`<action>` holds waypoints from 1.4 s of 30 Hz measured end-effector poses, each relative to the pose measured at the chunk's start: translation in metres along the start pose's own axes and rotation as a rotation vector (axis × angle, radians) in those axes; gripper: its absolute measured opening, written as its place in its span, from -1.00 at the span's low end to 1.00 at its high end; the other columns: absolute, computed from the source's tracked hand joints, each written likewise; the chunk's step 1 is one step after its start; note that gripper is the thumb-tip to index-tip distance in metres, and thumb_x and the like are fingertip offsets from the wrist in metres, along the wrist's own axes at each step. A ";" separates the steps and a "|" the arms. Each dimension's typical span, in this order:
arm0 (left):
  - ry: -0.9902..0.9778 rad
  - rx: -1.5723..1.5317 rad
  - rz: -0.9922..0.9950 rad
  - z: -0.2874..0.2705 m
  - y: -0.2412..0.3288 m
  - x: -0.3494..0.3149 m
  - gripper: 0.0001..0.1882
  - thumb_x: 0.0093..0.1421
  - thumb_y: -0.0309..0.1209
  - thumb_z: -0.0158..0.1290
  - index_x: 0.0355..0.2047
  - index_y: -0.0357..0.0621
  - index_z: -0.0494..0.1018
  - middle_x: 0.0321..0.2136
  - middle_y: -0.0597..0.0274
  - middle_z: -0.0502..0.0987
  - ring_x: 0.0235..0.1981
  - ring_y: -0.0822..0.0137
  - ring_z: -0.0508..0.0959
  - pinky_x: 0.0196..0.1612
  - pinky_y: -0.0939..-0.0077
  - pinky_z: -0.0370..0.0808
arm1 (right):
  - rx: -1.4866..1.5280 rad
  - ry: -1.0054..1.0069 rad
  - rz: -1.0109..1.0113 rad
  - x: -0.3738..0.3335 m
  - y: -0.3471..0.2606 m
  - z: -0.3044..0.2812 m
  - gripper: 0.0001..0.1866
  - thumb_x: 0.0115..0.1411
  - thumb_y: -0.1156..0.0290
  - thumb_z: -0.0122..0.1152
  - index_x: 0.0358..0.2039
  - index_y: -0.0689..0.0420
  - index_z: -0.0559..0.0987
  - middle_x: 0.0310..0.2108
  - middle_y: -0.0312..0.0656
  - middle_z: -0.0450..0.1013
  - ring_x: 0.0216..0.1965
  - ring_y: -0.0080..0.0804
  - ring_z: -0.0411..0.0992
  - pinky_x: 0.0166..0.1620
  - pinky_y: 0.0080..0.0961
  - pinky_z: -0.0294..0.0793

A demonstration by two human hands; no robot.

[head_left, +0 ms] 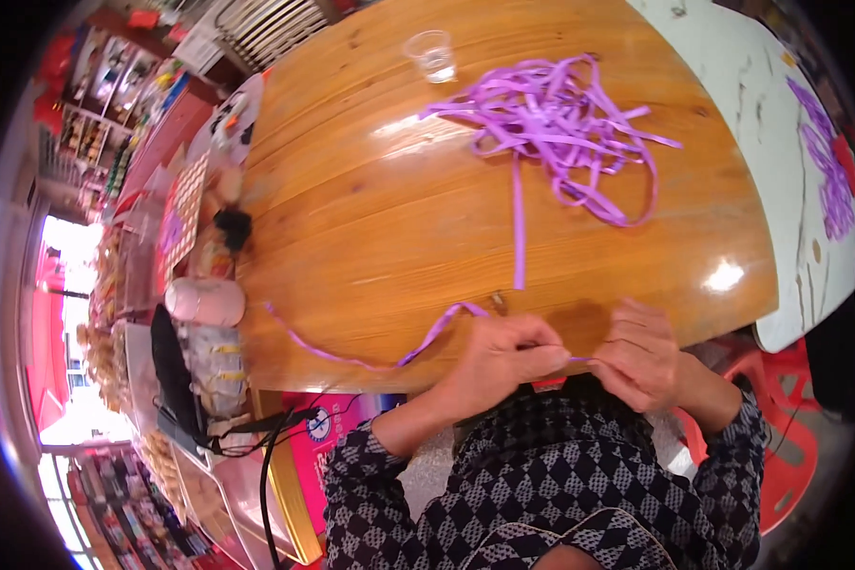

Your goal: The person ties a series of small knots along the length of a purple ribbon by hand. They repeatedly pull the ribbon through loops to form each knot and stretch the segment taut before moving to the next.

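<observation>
Close to my body, just past the table's near edge, both hands grip one purple ribbon (438,329). My left hand (509,359) pinches it between thumb and fingers, and its loose tail curls away leftward over the wood. A short stretch of ribbon spans the small gap to my right hand (639,358), whose fingers are curled closed around the other part. Farther back lies a tangled heap of purple ribbon (551,119), with one straight strand hanging toward me. Whatever sits inside my right fist is hidden.
A clear plastic cup (434,57) stands at the far side of the wooden table (351,237). On the white table (722,85) at right lies more purple ribbon (826,161). A pink cylinder (206,301) and a black bag (178,380) crowd the left; a red stool (790,456) is at lower right.
</observation>
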State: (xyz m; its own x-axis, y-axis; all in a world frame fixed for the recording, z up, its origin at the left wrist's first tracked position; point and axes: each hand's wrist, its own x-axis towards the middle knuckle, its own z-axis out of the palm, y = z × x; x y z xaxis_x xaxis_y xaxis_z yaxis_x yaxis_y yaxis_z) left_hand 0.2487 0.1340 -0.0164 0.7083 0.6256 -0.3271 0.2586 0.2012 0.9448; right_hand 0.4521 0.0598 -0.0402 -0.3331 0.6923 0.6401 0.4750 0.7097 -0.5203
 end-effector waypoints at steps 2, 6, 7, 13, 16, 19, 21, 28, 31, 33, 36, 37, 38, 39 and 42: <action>-0.107 0.163 0.157 -0.008 0.001 0.000 -0.84 0.07 -0.40 0.13 -0.42 -0.26 0.48 -0.62 0.40 0.43 -0.57 0.61 0.39 -0.52 0.68 0.33 | -0.018 0.022 0.061 -0.011 0.004 -0.016 -0.89 -0.16 0.59 0.20 -0.58 0.24 0.44 -0.66 -0.20 0.27 -0.65 -0.31 0.22 -0.59 -0.41 0.12; 0.060 0.583 0.340 -0.056 0.000 -0.009 -0.86 0.03 -0.50 0.14 -0.36 -0.22 0.50 -0.50 0.31 0.50 -0.49 0.54 0.44 -0.43 0.67 0.38 | 0.158 0.282 0.730 -0.021 0.005 -0.049 -0.90 0.05 0.48 0.09 -0.54 0.23 0.44 -0.65 -0.26 0.29 -0.60 -0.48 0.24 -0.52 -0.55 0.17; 0.145 0.534 0.328 -0.065 -0.007 -0.011 -0.88 0.03 -0.50 0.14 -0.37 -0.22 0.51 -0.50 0.33 0.50 -0.50 0.55 0.43 -0.44 0.68 0.37 | 0.144 0.287 0.735 -0.022 0.005 -0.053 -0.90 0.05 0.48 0.09 -0.54 0.23 0.44 -0.65 -0.26 0.29 -0.60 -0.48 0.24 -0.52 -0.55 0.17; 0.236 0.084 0.030 -0.099 -0.019 -0.024 -0.87 0.04 -0.50 0.15 -0.37 -0.23 0.50 -0.49 0.36 0.49 -0.53 0.60 0.40 -0.47 0.75 0.33 | -0.165 0.388 0.759 -0.037 0.023 -0.070 -0.89 0.08 0.52 0.09 -0.54 0.28 0.49 -0.63 -0.32 0.30 -0.53 -0.62 0.26 -0.46 -0.67 0.20; 0.226 0.120 0.034 -0.106 -0.022 -0.029 -0.83 0.04 -0.49 0.16 -0.33 -0.26 0.49 -0.48 0.34 0.50 -0.53 0.62 0.40 -0.48 0.79 0.32 | -0.135 0.461 0.825 -0.036 0.031 -0.074 -0.93 0.06 0.54 0.10 -0.48 0.28 0.50 -0.61 -0.28 0.32 -0.51 -0.57 0.29 -0.43 -0.65 0.23; 0.223 0.017 0.092 -0.093 -0.013 -0.026 -0.80 0.05 -0.49 0.14 -0.29 -0.27 0.47 -0.47 0.35 0.49 -0.53 0.63 0.39 -0.49 0.80 0.30 | -0.426 0.445 0.758 -0.035 0.043 -0.077 -0.87 0.02 0.54 0.13 -0.37 0.27 0.50 -0.49 -0.18 0.38 -0.43 -0.39 0.35 -0.36 -0.55 0.30; 0.248 -0.067 0.107 -0.078 -0.006 -0.022 -0.79 0.07 -0.50 0.13 -0.26 -0.27 0.47 -0.47 0.37 0.47 -0.52 0.63 0.38 -0.48 0.79 0.30 | -0.828 0.351 0.457 -0.020 0.041 -0.066 -0.71 -0.04 0.54 0.17 -0.23 0.25 0.48 -0.31 -0.08 0.41 -0.30 -0.16 0.36 -0.24 -0.37 0.34; 0.081 -0.324 0.166 -0.024 0.021 -0.002 -0.46 -0.02 -0.62 0.17 0.00 -0.31 0.28 -0.44 0.21 0.49 -0.50 0.46 0.49 -0.47 0.70 0.43 | -0.219 0.209 0.039 0.044 -0.003 0.036 -0.58 -0.21 0.43 0.23 -0.22 0.14 0.54 -0.44 -0.32 0.37 -0.41 -0.37 0.32 -0.36 -0.39 0.18; 0.121 -0.335 0.168 -0.020 0.019 -0.003 -0.45 -0.04 -0.62 0.18 0.00 -0.31 0.28 -0.44 0.15 0.50 -0.57 0.45 0.48 -0.56 0.69 0.41 | -0.177 0.229 0.041 0.041 -0.003 0.037 -0.67 -0.25 0.48 0.21 -0.34 0.13 0.56 -0.48 -0.32 0.34 -0.45 -0.38 0.29 -0.36 -0.39 0.18; 0.181 -0.352 0.130 -0.022 0.011 -0.005 -0.49 -0.04 -0.62 0.19 -0.04 -0.32 0.32 -0.44 0.12 0.50 -0.61 0.45 0.47 -0.61 0.69 0.38 | -0.170 0.267 0.045 0.038 -0.004 0.042 -0.72 -0.22 0.50 0.21 -0.38 0.12 0.55 -0.49 -0.32 0.33 -0.47 -0.37 0.28 -0.35 -0.38 0.18; 0.055 -0.367 -0.023 -0.038 -0.003 -0.009 -0.62 -0.03 -0.59 0.19 -0.17 -0.35 0.39 -0.48 0.12 0.50 -0.64 0.47 0.45 -0.63 0.68 0.34 | -0.162 0.269 0.087 0.040 -0.007 0.045 -0.76 -0.16 0.49 0.22 -0.38 0.12 0.54 -0.51 -0.31 0.31 -0.46 -0.35 0.28 -0.33 -0.38 0.18; 0.048 -0.271 -0.036 -0.042 -0.002 -0.012 -0.67 -0.02 -0.56 0.19 -0.23 -0.36 0.41 -0.50 0.13 0.49 -0.64 0.47 0.45 -0.64 0.68 0.32 | -0.127 0.215 0.086 0.041 -0.008 0.044 -0.77 -0.13 0.46 0.23 -0.37 0.12 0.55 -0.51 -0.31 0.31 -0.46 -0.35 0.28 -0.32 -0.37 0.17; 0.045 -0.176 -0.050 -0.044 -0.002 -0.014 -0.72 -0.01 -0.54 0.20 -0.28 -0.37 0.42 -0.52 0.15 0.49 -0.63 0.47 0.45 -0.65 0.69 0.31 | -0.086 0.158 0.085 0.042 -0.009 0.045 -0.77 -0.10 0.43 0.24 -0.35 0.12 0.55 -0.51 -0.31 0.30 -0.45 -0.34 0.28 -0.31 -0.37 0.17; 0.044 -0.177 -0.054 -0.042 -0.001 -0.012 -0.72 -0.01 -0.54 0.20 -0.28 -0.37 0.42 -0.52 0.15 0.49 -0.63 0.47 0.45 -0.65 0.69 0.31 | -0.084 0.158 0.089 0.043 -0.009 0.047 -0.77 -0.10 0.43 0.24 -0.35 0.12 0.55 -0.51 -0.31 0.30 -0.45 -0.34 0.28 -0.31 -0.37 0.17; -0.014 -0.423 -0.006 -0.035 0.002 -0.004 -0.73 0.01 -0.49 0.19 -0.32 -0.39 0.42 -0.56 0.18 0.48 -0.64 0.49 0.44 -0.62 0.71 0.31 | -0.040 0.195 0.093 0.043 -0.007 0.051 -0.75 -0.10 0.41 0.28 -0.33 0.12 0.56 -0.51 -0.32 0.34 -0.45 -0.35 0.30 -0.32 -0.40 0.17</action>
State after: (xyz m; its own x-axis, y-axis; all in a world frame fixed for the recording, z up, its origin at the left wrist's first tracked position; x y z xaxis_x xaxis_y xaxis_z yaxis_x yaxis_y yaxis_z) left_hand 0.2236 0.1580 -0.0121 0.7169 0.6140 -0.3302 -0.0276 0.4983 0.8665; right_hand 0.3929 0.0915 -0.0384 -0.1248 0.7133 0.6896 0.5294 0.6357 -0.5618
